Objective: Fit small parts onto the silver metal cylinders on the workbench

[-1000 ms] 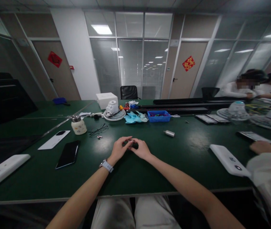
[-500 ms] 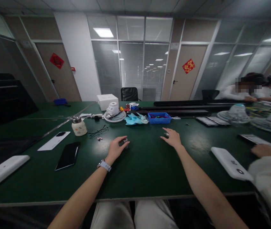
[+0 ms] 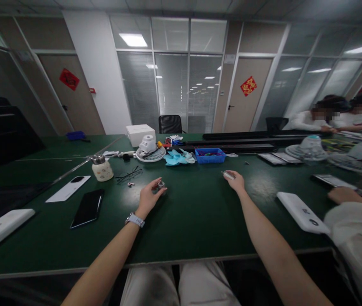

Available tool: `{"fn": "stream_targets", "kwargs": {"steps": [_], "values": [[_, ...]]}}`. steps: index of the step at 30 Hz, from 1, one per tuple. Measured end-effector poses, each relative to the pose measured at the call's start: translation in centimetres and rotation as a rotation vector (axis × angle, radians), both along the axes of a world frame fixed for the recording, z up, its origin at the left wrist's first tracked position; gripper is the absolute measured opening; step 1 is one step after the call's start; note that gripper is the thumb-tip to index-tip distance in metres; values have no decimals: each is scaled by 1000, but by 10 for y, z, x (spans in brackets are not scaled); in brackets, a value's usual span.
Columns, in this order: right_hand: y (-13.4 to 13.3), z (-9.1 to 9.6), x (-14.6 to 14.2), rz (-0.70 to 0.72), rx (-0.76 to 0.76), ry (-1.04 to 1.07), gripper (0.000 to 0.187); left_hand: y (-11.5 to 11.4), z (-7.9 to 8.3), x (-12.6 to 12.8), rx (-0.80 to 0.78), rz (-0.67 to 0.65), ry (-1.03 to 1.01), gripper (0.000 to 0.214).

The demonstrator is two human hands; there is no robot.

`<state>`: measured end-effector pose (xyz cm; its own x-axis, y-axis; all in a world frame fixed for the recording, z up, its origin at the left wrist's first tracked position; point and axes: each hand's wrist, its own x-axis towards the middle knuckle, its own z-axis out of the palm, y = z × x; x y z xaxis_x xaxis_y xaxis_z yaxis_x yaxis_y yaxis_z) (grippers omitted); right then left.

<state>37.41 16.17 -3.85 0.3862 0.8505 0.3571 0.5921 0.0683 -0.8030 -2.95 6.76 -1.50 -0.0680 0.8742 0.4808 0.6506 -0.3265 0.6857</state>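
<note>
My left hand (image 3: 149,196), with a watch on its wrist, rests on the green table (image 3: 193,221) and pinches a small round metal part (image 3: 161,185) between thumb and fingers. My right hand (image 3: 237,181) lies further right, and its fingers close on a small silver cylinder (image 3: 228,174) lying on the table. Both forearms stretch out from the near edge.
A black phone (image 3: 88,208), a white phone (image 3: 68,188), a small bottle (image 3: 102,168) and black cable ties (image 3: 129,174) lie to the left. A white fan (image 3: 150,149), blue fan blades (image 3: 177,157) and a blue tray (image 3: 211,155) sit behind. Another person's arm (image 3: 343,195) and a white device (image 3: 301,211) are at the right.
My hands were together at the table's middle. The right hand has moved right to the silver cylinder and closed on it; the left hand stayed, holding the small part.
</note>
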Motion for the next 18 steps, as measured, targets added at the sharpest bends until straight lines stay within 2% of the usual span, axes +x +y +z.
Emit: {"fn": "stream_targets", "kwargs": {"steps": [3, 6, 12, 16, 18], "values": [[11, -3, 8, -41, 150, 380, 45, 0, 0, 0, 6, -10, -5, 53], [18, -3, 16, -106, 224, 545, 52, -1, 0, 0, 7, -19, -15, 51], [23, -3, 24, -214, 264, 488, 59, 0, -1, 0, -17, 1, -25, 52], [26, -6, 24, -232, 241, 320, 59, 1, -3, -1, -15, -9, -42, 53], [26, -7, 24, -217, 229, 171, 60, 1, -4, -1, -8, -15, -42, 53]]}}
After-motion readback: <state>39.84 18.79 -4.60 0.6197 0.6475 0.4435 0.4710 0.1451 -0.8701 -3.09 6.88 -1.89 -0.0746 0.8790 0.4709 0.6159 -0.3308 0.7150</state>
